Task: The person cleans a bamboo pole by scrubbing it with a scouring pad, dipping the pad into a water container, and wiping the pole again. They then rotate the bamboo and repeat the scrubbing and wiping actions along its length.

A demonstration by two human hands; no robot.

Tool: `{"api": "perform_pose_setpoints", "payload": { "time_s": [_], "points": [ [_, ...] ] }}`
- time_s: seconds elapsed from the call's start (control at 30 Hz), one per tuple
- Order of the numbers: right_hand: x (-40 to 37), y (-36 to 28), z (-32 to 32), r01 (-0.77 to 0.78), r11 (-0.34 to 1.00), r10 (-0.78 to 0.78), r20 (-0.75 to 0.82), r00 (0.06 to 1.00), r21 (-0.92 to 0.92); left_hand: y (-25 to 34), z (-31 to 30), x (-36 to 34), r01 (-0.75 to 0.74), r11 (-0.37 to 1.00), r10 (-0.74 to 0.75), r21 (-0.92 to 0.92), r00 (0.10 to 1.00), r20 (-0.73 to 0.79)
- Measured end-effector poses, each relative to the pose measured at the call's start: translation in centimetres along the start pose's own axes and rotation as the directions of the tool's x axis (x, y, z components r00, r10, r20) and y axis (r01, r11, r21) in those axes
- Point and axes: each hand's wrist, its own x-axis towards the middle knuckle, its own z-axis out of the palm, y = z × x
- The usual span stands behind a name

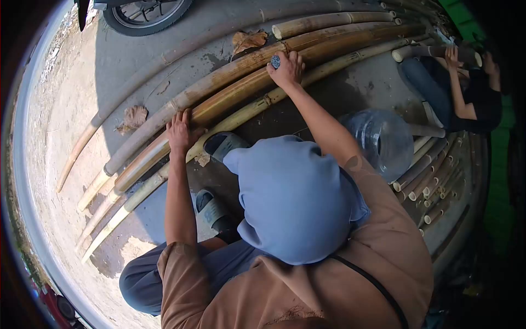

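Long bamboo poles lie side by side on the ground before me. My left hand (181, 132) wraps over the middle bamboo pole (233, 100), its fingers on the far side and the thumb toward me. Farther right along that pole, my right hand (289, 70) is closed around a small, round, blue-grey speckled scrubbing pad (275, 61), pressed against the bamboo. Another bamboo pole (213, 79) runs just beyond, and a greener bamboo pole (246, 113) lies on my near side. The palm sides of both hands are hidden.
A clear plastic water jug (378, 140) lies at right, near cut bamboo pieces (419, 183). Another person (463, 93) sits at far right holding a bamboo length (419, 52). Dry leaves (133, 118) lie beyond the poles. A vehicle wheel (145, 13) stands at top left.
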Motion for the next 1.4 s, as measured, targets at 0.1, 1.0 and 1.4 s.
{"api": "perform_pose_setpoints", "payload": {
  "time_s": [0.1,1.0,1.4],
  "points": [
    [-4.6,-7.4,4.3,0.221,0.942,-0.271,0.181,0.946,0.254,0.7,0.9,0.4,0.035,0.997,-0.031,0.065,0.998,-0.06],
    [-1.4,5.5,-0.5,0.26,0.966,-0.26,-0.087,0.962,-0.016,-4.1,1.7,-3.2,0.026,0.976,0.003,-0.217,0.991,0.131],
    [-13.5,-18.1,7.3,0.5,0.723,-0.669,0.302,0.679,0.476,-8.4,5.6,-9.7,0.274,0.96,-0.274,-0.064,0.858,-0.435]
  ]
}}
